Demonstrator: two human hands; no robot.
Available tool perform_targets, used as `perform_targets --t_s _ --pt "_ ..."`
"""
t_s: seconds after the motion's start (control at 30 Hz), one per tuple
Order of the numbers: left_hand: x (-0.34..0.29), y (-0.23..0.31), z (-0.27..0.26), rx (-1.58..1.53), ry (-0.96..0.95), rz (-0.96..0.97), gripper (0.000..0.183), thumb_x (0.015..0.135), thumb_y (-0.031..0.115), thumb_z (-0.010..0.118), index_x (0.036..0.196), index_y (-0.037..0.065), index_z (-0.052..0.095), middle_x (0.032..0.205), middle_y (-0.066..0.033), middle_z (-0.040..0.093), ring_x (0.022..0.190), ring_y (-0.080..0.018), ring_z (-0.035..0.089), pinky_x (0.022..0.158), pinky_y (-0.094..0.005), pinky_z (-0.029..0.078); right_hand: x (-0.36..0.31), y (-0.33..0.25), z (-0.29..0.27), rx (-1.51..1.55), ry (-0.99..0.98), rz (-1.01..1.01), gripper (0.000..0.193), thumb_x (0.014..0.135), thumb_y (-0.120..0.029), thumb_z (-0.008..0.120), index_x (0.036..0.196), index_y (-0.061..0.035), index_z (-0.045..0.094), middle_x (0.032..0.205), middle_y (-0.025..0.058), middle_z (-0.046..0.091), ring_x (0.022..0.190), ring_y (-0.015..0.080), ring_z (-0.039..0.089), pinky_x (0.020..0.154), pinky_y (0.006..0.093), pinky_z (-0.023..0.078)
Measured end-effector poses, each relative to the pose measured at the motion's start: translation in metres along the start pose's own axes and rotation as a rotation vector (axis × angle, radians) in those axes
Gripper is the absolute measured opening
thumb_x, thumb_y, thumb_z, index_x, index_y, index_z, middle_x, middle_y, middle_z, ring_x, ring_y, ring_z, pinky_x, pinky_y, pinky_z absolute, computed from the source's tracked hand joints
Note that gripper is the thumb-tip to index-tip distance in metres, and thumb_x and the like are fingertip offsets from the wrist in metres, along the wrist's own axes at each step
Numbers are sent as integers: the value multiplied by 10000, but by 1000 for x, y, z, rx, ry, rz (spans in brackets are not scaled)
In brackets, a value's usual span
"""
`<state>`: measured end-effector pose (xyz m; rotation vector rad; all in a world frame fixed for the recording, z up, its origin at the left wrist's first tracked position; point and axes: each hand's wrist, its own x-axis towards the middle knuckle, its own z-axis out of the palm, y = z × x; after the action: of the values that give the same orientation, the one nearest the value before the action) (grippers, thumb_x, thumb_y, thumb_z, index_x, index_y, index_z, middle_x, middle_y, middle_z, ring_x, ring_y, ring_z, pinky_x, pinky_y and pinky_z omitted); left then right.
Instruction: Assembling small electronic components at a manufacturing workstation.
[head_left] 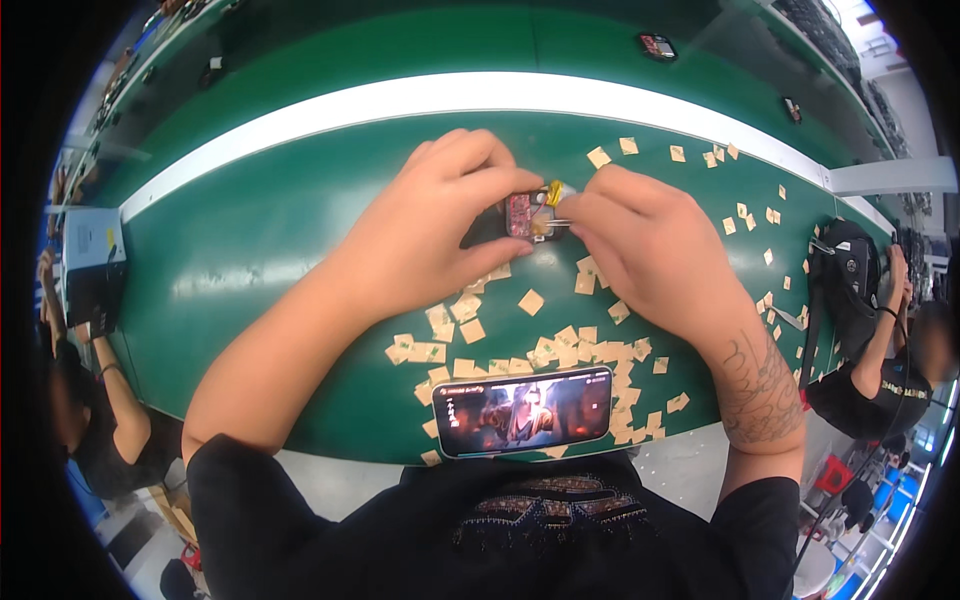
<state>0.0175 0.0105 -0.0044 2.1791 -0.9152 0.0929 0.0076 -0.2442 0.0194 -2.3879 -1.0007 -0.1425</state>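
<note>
Between the thumb and fingers of my left hand [440,210] sits a small electronic device with a dark case and a reddish circuit board [519,216]. A piece of yellow tape [555,191] shows at its upper right corner. My right hand [650,235] is closed in a pinch around thin metal tweezers [557,223], whose tips reach over the device's right half. My fingers partly cover the device, so its small parts are hard to make out. Many small beige paper squares [530,301] lie scattered below and to the right of my hands.
A phone [522,413] playing a video lies at the green table's [250,240] near edge. Beyond a white rail [480,90], a green surface carries another device [657,46]. A black bag [850,265] stands right; a white box [95,240] stands left. People sit at both sides.
</note>
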Motion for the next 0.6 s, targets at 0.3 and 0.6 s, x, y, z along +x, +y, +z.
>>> perform_targets --t_s 0.3,0.6 --pt "0 10 1 80 23 5 517 740 55 906 1226 40 730 1065 -129 629 1017 -347 629 894 -424 541 5 -15 -7 -222 -83 -6 238 861 5 737 1092 -52 719 901 92 627 807 321 661 701 417 546" --pt "-1 8 5 90 49 21 512 746 34 907 1232 32 747 1130 -113 660 1059 -319 653 916 -401 563 0 23 7 297 91 42 207 900 35 764 1090 -46 745 910 88 683 767 209 679 659 321 540"
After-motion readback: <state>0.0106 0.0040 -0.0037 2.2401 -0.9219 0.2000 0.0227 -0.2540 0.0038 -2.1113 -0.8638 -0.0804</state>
